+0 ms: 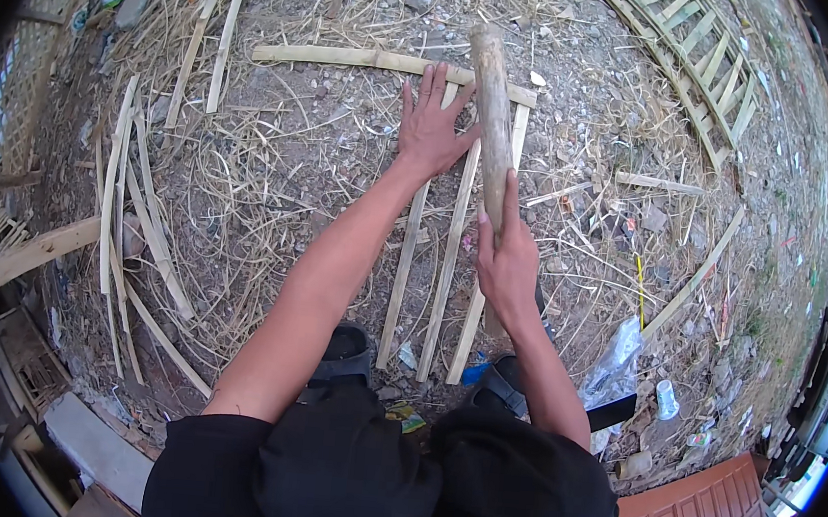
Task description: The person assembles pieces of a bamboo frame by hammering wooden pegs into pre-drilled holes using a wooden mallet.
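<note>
Dry brown ground (606, 88), strewn with straw-coloured shavings (243, 185), is the work surface, and the place looks like an outdoor yard. Across its far right lies a pale, ladder-like wooden panel of rails and slats (676, 57); at the near right is a reddish-brown panelled board (697, 515), like a door.

In the middle, three long, flat, pale wooden strips (446, 271) run from near to far, side by side and apart, towards a pale wooden crosspiece (353, 57) lying left to right at their far ends. The step in hand looks like knocking these pieces together. Several loose, thin, pale strips (112, 193) lie scattered at the left.

A thick, round, greyish-brown wooden club (490, 117) slants over the crosspiece's right part; whether it touches, I cannot tell. The right hand (509, 267) has its fingers wrapped around the club's near end, the index finger stretched along the wood. The left hand (430, 132) has its fingers spread over the crosspiece, the thumb just beside the club. The next move seems to call for a steady crosspiece and that thumb kept clear.

To the near right lie a crumpled, clear plastic bag (617, 360) and a small white cup (666, 400)
</note>
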A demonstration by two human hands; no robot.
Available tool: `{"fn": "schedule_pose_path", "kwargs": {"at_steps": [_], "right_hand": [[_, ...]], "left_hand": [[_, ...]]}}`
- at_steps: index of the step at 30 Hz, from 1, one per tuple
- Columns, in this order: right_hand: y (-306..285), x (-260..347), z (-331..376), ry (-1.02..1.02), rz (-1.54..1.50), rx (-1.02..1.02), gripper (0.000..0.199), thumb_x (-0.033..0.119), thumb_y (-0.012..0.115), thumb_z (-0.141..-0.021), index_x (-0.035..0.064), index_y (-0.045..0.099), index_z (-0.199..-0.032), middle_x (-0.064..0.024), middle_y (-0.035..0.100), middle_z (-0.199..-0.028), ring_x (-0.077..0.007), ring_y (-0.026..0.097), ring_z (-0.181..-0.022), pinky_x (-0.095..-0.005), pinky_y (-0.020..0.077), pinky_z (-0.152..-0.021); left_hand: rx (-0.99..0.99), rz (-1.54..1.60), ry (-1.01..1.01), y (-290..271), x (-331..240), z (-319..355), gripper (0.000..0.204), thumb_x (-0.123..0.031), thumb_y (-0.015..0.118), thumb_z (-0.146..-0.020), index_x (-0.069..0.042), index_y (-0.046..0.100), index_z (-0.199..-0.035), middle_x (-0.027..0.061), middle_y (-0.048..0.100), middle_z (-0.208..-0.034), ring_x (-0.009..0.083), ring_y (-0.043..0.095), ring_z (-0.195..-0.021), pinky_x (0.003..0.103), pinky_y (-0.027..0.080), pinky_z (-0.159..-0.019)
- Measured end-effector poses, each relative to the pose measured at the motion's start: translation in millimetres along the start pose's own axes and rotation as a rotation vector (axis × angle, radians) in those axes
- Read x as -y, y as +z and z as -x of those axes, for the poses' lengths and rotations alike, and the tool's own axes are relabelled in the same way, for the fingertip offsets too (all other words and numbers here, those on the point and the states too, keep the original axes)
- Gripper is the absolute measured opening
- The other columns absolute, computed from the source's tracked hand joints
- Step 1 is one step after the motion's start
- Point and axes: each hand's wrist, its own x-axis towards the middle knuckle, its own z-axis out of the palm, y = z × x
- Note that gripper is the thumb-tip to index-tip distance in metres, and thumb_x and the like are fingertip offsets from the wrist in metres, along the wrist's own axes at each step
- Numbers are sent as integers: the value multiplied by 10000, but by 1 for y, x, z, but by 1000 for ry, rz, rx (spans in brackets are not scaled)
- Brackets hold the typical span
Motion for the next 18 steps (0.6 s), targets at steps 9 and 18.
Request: {"fn": "schedule_pose_path", "kwargs": {"at_steps": [9,18], "right_hand": [[-3,15,22,-300,-97,-281,767,64,666,-954,98,285,-1619,-215,651,-994,-358,677,-778,-426,538,-648],[3,-1,51,-11,-36,25,711,205,619,-1011,217,271,-1631,-285,665,-942,-456,693,-805,-509,533,-685]], "left_hand": [[-67,132,3,-4,3,2,708,-619,509,-967,-261,424,-1571,210,170,-1691,354,88,-1584,587,36,-1253],[-103,163,5,2,4,3,701,-466,627,-912,-170,467,-1527,207,156,-1692,366,99,-1581,615,71,-1248]]}}
